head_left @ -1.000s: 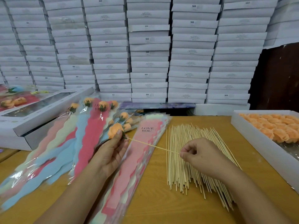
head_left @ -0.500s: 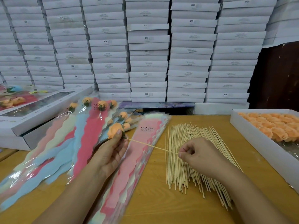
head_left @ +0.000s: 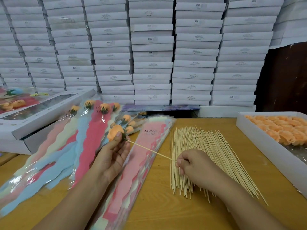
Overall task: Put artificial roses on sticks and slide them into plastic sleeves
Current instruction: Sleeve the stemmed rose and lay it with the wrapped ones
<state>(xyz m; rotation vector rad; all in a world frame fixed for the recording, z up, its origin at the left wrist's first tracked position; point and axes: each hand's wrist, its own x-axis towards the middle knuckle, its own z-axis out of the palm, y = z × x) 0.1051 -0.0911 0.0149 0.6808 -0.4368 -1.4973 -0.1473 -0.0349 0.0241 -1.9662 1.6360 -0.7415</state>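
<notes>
The left hand gripped the orange rose while the right hand's fingers pinched the stick, its long axis running from rose down-right, above the empty sleeve lying between both hands on the table.

White boxes stacked behind wooden table.

Bright, even indoor light; soft shadows; wide-angle bowing at edges.
</notes>
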